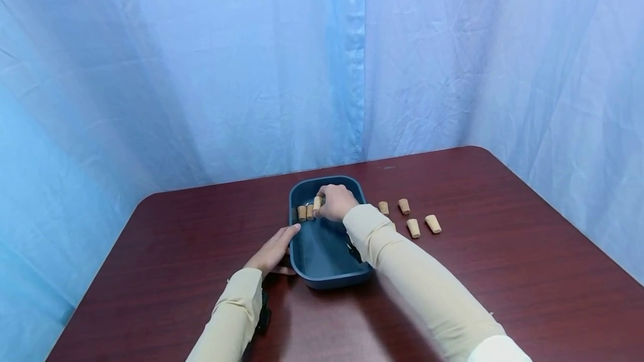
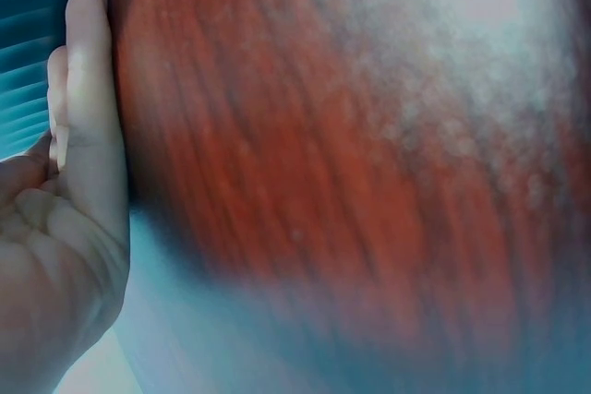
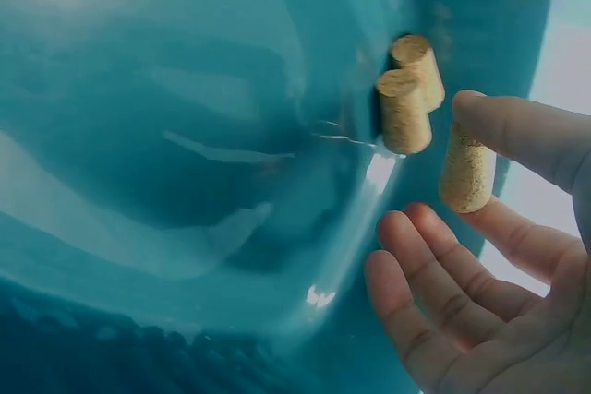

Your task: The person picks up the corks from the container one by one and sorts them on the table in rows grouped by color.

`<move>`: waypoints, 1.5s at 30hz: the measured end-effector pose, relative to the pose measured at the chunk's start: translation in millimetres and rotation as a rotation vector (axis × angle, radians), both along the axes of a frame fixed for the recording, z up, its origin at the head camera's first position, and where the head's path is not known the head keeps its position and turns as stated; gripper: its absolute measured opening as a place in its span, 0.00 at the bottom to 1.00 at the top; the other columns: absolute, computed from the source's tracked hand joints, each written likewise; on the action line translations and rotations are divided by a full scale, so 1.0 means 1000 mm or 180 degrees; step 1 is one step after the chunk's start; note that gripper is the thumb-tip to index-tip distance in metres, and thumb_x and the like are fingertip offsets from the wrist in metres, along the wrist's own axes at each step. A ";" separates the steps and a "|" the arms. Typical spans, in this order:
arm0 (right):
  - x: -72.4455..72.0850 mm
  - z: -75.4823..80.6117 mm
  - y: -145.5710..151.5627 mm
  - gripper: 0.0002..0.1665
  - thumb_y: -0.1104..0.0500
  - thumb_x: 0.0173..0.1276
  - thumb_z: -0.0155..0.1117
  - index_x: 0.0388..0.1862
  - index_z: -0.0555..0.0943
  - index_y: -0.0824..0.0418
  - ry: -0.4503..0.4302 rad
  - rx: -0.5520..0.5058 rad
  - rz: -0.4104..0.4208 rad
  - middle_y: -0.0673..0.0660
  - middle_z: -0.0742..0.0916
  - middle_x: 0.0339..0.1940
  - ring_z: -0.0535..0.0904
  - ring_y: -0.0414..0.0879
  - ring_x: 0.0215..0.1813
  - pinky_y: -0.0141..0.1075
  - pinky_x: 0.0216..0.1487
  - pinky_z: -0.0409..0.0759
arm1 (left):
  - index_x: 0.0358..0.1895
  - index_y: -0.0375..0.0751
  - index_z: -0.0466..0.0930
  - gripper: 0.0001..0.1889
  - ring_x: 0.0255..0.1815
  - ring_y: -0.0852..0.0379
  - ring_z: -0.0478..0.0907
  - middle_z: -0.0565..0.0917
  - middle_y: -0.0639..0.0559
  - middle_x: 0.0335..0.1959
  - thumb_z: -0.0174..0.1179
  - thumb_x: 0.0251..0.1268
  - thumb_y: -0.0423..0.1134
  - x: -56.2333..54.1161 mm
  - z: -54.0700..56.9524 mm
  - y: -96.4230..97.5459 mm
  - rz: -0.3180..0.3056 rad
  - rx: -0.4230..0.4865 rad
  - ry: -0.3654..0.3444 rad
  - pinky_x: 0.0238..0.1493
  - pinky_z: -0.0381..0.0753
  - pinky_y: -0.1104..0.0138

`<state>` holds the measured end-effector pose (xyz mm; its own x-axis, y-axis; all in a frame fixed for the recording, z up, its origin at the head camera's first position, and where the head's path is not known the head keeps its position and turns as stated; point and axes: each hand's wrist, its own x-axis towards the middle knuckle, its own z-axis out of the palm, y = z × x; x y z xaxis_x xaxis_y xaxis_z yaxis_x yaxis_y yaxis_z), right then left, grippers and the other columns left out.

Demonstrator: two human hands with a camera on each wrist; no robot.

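A dark blue-grey rectangular tray stands on the table. Inside its far left part, two cork stoppers sit side by side. My right hand is over the tray and pinches a third cork stopper between thumb and index finger, a little apart from the pair; the other fingers are loosely bent. My left hand rests against the tray's left outer side, its fingers straight, the tips near the rim. In the left wrist view the left hand stands edge-on above the table and holds nothing.
Right of the tray several loose cork stoppers lie or stand on the table, among them one cork furthest right and another cork behind. One is partly hidden by the right sleeve. Light blue curtains hang behind the dark red wooden table.
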<state>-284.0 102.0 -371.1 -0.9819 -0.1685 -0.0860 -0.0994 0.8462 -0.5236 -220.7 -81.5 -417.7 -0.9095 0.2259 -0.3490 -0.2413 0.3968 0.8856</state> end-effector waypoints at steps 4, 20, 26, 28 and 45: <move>0.003 0.009 0.002 0.26 0.56 0.70 0.72 0.63 0.80 0.64 -0.0015 -0.0061 0.0036 0.62 0.85 0.52 0.82 0.54 0.48 0.46 0.53 0.84 | 0.79 0.38 0.55 0.37 0.53 0.41 0.76 0.72 0.32 0.58 0.43 0.80 0.60 0.000 -0.001 -0.001 0.0020 0.0007 -0.0017 0.41 0.89 0.51; 0.009 0.032 0.028 0.23 0.57 0.70 0.71 0.61 0.81 0.64 0.0122 -0.0383 0.0178 0.62 0.84 0.47 0.81 0.53 0.46 0.45 0.51 0.84 | 0.79 0.38 0.55 0.37 0.52 0.41 0.77 0.72 0.32 0.58 0.44 0.80 0.60 0.001 -0.001 -0.002 0.0059 0.0003 -0.0007 0.40 0.89 0.51; 0.010 0.039 0.045 0.26 0.59 0.71 0.70 0.65 0.79 0.65 0.0171 -0.0401 0.0321 0.63 0.84 0.50 0.81 0.54 0.49 0.45 0.51 0.84 | 0.79 0.38 0.55 0.37 0.52 0.41 0.76 0.72 0.32 0.58 0.44 0.80 0.60 0.002 0.000 -0.002 0.0053 0.0029 0.0005 0.40 0.89 0.51; 0.011 0.040 0.051 0.26 0.59 0.71 0.70 0.65 0.79 0.65 0.0164 -0.0403 0.0348 0.63 0.84 0.50 0.81 0.54 0.50 0.45 0.50 0.84 | 0.80 0.38 0.55 0.38 0.53 0.41 0.75 0.72 0.32 0.59 0.44 0.80 0.61 0.002 0.000 -0.002 0.0051 0.0029 0.0008 0.40 0.89 0.51; 0.018 0.037 0.111 0.28 0.61 0.72 0.68 0.69 0.76 0.64 0.0143 -0.0251 0.0524 0.60 0.84 0.49 0.79 0.53 0.50 0.46 0.51 0.81 | 0.80 0.38 0.54 0.40 0.53 0.41 0.76 0.73 0.32 0.59 0.45 0.78 0.63 0.001 0.001 -0.002 -0.0021 0.0054 0.0026 0.41 0.89 0.51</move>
